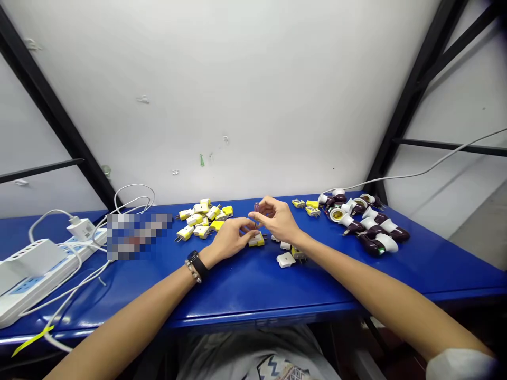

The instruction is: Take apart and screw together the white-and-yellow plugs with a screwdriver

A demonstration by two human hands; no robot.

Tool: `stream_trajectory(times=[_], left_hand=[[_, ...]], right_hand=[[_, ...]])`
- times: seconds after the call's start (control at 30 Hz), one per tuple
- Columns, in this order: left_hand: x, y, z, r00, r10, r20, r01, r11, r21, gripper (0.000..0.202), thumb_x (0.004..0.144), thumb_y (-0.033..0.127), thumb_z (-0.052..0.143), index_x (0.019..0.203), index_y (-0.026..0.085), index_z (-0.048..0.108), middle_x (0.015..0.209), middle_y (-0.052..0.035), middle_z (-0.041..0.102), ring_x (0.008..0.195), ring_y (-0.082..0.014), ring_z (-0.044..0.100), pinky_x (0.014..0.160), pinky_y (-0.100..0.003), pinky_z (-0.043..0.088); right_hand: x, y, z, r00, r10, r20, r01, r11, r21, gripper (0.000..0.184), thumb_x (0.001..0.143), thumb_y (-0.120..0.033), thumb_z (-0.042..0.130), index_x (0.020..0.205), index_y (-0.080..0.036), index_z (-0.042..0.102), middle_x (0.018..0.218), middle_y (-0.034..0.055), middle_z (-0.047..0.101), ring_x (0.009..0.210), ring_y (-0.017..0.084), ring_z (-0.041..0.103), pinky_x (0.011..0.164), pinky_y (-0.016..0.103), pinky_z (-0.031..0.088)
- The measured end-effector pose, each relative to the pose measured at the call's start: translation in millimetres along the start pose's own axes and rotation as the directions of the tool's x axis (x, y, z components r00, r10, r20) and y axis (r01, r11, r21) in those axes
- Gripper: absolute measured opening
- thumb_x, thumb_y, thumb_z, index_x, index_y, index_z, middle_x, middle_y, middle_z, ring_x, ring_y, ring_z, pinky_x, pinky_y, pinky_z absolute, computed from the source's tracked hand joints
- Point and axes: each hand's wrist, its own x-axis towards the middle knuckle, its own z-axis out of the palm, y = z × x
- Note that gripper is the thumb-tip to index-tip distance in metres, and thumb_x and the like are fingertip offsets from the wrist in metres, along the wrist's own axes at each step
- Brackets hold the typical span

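In the middle of the blue table, a yellow and white two-pin plug [256, 241] lies with its pins toward the right. My left hand [231, 238] rests at its left side, fingers closed on it. Above it, my right hand [278, 219] grips the purple handle of a screwdriver [256, 207], whose shaft points down at the plug. The tip is too small to make out. Just right of the plug, partly behind my right wrist, are loose white plug covers [285, 259] and a yellow plug half [297, 253].
Several yellow and white plugs [201, 219] form a pile at back left. Opened yellow plug halves [312, 211] and dark lamp holders with white rims [372, 227] lie right. A white power strip [75, 272] with cables occupies the left. The blue table [237, 295] meets a white wall behind.
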Motion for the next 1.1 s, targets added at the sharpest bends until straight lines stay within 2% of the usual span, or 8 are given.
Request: stream_trajectory(times=[0.2,0.4,0.47,0.6,0.67,0.83,0.97,1.1], left_hand=[[0,1,-1.8,0.999,0.029,0.035,-0.032,0.995,0.095,0.022,0.092,0.023,0.054,0.087,0.019,0.075,0.082,-0.0048,0.077,0.072,-0.0192,0.069,0.068,-0.028,0.050],[0,2,-2.4,1.000,0.015,0.015,-0.016,0.999,0.042,0.019,0.091,0.032,0.060,0.090,0.019,0.073,0.085,-0.0047,0.076,0.068,-0.0177,0.067,0.066,-0.027,0.051],[1,2,-2.9,1.000,0.018,0.007,-0.018,0.998,0.068,0.022,0.092,0.035,0.060,0.086,0.018,0.072,0.076,-0.0028,0.073,0.062,-0.0160,0.063,0.063,-0.026,0.048],[3,1,-5.0,0.999,0.037,0.027,-0.041,0.983,0.179,0.022,0.092,0.028,0.057,0.079,0.018,0.072,0.065,-0.0014,0.069,0.056,-0.0152,0.057,0.058,-0.026,0.041],[3,2,-5.9,0.999,0.035,0.040,-0.041,0.985,0.166,0.021,0.091,0.023,0.056,0.080,0.018,0.073,0.070,-0.0026,0.073,0.059,-0.0161,0.060,0.060,-0.026,0.042],[1,2,-7.0,0.996,0.049,0.076,-0.055,0.994,0.090,0.024,0.090,0.016,0.053,0.088,0.020,0.076,0.086,-0.0036,0.079,0.070,-0.0178,0.068,0.067,-0.026,0.047],[0,2,-7.9,0.996,0.057,0.072,-0.066,0.989,0.132,0.020,0.090,0.018,0.057,0.086,0.020,0.077,0.083,-0.0039,0.078,0.069,-0.0181,0.067,0.066,-0.026,0.046],[0,2,-8.5,0.995,0.063,0.080,-0.074,0.987,0.143,0.021,0.090,0.016,0.056,0.090,0.020,0.077,0.085,-0.0039,0.078,0.069,-0.0182,0.068,0.066,-0.026,0.046]], right_hand=[[-2,-6,0,0.997,0.007,0.073,-0.008,1.000,0.013,0.027,0.089,-0.037,0.063,0.110,-0.021,0.065,0.091,0.0045,0.074,0.060,0.015,0.068,0.060,0.029,0.057],[0,-7,0,1.000,0.006,0.001,-0.006,1.000,-0.005,0.022,0.080,-0.039,0.074,0.078,-0.019,0.065,0.073,0.0021,0.071,0.058,0.016,0.067,0.059,0.029,0.056],[1,-6,1,1.000,0.004,-0.019,-0.004,1.000,0.002,0.024,0.078,-0.041,0.076,0.080,-0.019,0.066,0.075,0.0027,0.072,0.061,0.017,0.068,0.059,0.029,0.057],[0,-6,1,0.998,0.009,0.060,-0.009,1.000,0.014,0.026,0.086,-0.038,0.066,0.105,-0.019,0.070,0.090,0.0053,0.076,0.059,0.015,0.067,0.061,0.029,0.057],[1,-6,1,0.997,0.006,0.073,-0.006,1.000,-0.002,0.022,0.088,-0.035,0.063,0.099,-0.019,0.071,0.088,0.0050,0.076,0.059,0.015,0.066,0.060,0.028,0.056],[2,-6,0,0.999,-0.001,-0.049,-0.002,0.999,-0.049,0.021,0.078,-0.038,0.075,0.080,-0.018,0.070,0.076,0.0049,0.074,0.066,0.018,0.069,0.060,0.028,0.056],[2,-9,-2,0.999,-0.002,0.047,0.002,1.000,-0.004,0.023,0.086,-0.038,0.066,0.096,-0.018,0.072,0.082,0.0051,0.075,0.061,0.017,0.068,0.061,0.029,0.057],[2,-12,-1,0.998,-0.052,0.047,0.057,0.992,-0.111,0.020,0.088,-0.034,0.063,0.081,-0.018,0.072,0.075,0.0040,0.074,0.058,0.016,0.066,0.057,0.027,0.054]])
